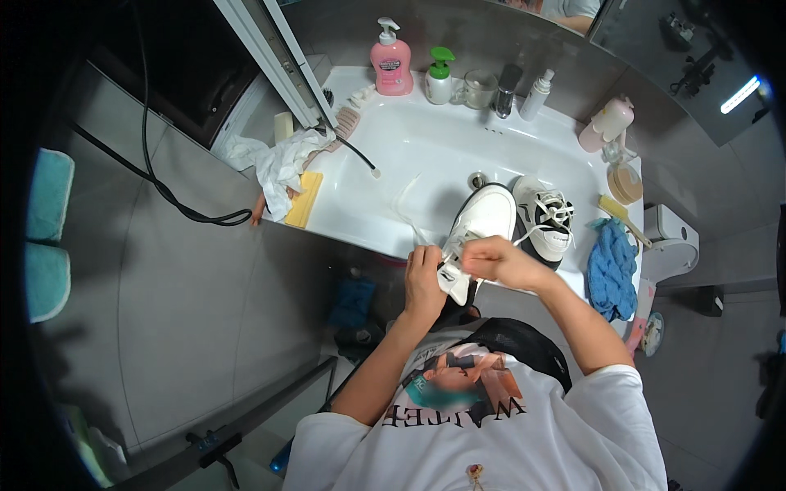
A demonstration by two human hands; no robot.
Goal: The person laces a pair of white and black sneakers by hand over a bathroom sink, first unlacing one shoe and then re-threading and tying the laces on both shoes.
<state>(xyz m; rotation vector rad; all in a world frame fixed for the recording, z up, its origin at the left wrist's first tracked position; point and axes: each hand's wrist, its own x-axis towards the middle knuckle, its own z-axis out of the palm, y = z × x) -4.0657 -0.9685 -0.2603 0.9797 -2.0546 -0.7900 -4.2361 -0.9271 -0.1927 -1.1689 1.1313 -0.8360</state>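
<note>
White basin point(426, 155) carries two white sneakers at its front rim; near sneaker point(479, 225) lies toe-away, long axis toward the drain, second sneaker point(546, 221) just right. Left hand point(424, 277) and right hand point(495, 262), both closed, pinch its lace point(453, 255) at the near end, equally close.

Basin point(426, 164) left half is open for passage; two white sneakers point(483, 221) block the right half; bottles point(391, 61) line the rear rim; blue cloth point(612, 270) occupies the right ledge.
</note>
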